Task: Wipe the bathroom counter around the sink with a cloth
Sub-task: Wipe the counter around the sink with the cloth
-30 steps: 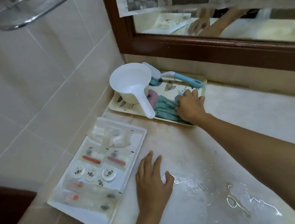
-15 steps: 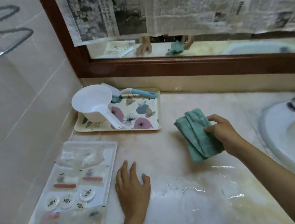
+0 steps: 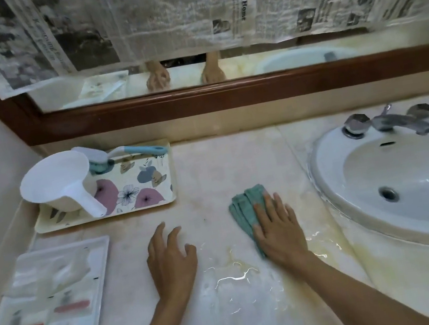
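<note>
A folded teal cloth lies flat on the cream marble counter, left of the white sink. My right hand presses palm-down on the cloth's near half, fingers spread over it. My left hand rests flat on the bare counter to the left, fingers apart, holding nothing. A puddle of water glistens on the counter between and in front of both hands, reaching toward the sink's rim.
A floral tray at the back left holds a white scoop and a blue-handled brush. A white tray of wrapped toiletries sits at the front left. The tap stands behind the sink. The mirror is covered with newspaper.
My right hand lifted the cloth off the floral tray, carried it right toward the sink, and now presses it flat on the counter. My left hand stayed on the counter.
</note>
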Demonstrator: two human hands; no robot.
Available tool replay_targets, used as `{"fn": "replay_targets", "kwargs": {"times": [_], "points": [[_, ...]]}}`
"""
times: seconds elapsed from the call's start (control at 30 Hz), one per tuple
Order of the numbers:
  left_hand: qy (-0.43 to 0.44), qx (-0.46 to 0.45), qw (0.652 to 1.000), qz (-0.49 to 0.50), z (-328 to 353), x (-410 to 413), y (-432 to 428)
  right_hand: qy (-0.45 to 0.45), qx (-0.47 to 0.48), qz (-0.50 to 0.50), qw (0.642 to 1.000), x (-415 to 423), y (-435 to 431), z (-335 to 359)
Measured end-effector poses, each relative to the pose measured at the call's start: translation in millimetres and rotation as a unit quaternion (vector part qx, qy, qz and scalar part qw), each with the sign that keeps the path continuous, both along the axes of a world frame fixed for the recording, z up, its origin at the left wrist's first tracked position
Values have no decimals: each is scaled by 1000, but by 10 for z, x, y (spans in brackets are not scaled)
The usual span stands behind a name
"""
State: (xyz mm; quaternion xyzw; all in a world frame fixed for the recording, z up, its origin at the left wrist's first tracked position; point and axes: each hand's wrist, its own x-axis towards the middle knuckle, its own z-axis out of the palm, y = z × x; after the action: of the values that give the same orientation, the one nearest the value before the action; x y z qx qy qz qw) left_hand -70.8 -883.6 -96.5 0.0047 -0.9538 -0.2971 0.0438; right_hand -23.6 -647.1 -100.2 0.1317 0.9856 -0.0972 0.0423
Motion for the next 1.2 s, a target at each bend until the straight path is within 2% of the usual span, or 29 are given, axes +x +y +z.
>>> {"fn": "replay_targets", "kwargs": {"times": [0.1, 0.17, 0.23, 0.3, 0.4, 0.53, 0.6, 0.73, 0.8, 0.87, 0.93, 1.03, 1.13, 1.2], "points": [[-25, -58, 998, -21, -16, -264, 258, 25, -15, 78, 997, 103, -156, -42], [-47, -97, 994, -13, -90, -347, 365, 30, -24, 148, 988, 258, 38, -85], [-47, -142, 989, -3, -163, -357, 427, 34, -25, 162, 986, 354, 429, -103], [-34, -172, 985, -8, -201, -365, 465, 29, -29, 123, 992, 329, 822, -57], [-26, -186, 982, 2, -217, -383, 486, -17, -51, 69, 996, -184, 1143, 20], [-28, -175, 984, 13, -243, -380, 482, -38, -29, -32, 998, -1150, 1033, -14], [-28, -176, 984, 14, -246, -384, 485, -32, -17, -48, 998, -1366, 751, -97], [-27, -177, 984, 14, -251, -401, 493, 22, -35, 73, 996, -925, 144, -179], [-31, -175, 984, 15, -250, -400, 492, 42, -35, 143, 988, -465, 179, -195], [-31, -174, 984, 14, -245, -395, 494, 31, -26, 171, 984, -125, 458, -196], [-28, -171, 985, 11, -236, -389, 503, 26, -8, 146, 989, -86, 835, -165], [-25, -168, 985, 12, -239, -396, 497, 6, 9, 57, 998, -548, 1127, -143], [-24, -169, 985, 13, -248, -397, 493, 0, 1, -33, 999, -1076, 978, -159], [-24, -171, 985, 12, -248, -399, 494, -5, -22, -35, 999, -1203, 693, -154]]}}
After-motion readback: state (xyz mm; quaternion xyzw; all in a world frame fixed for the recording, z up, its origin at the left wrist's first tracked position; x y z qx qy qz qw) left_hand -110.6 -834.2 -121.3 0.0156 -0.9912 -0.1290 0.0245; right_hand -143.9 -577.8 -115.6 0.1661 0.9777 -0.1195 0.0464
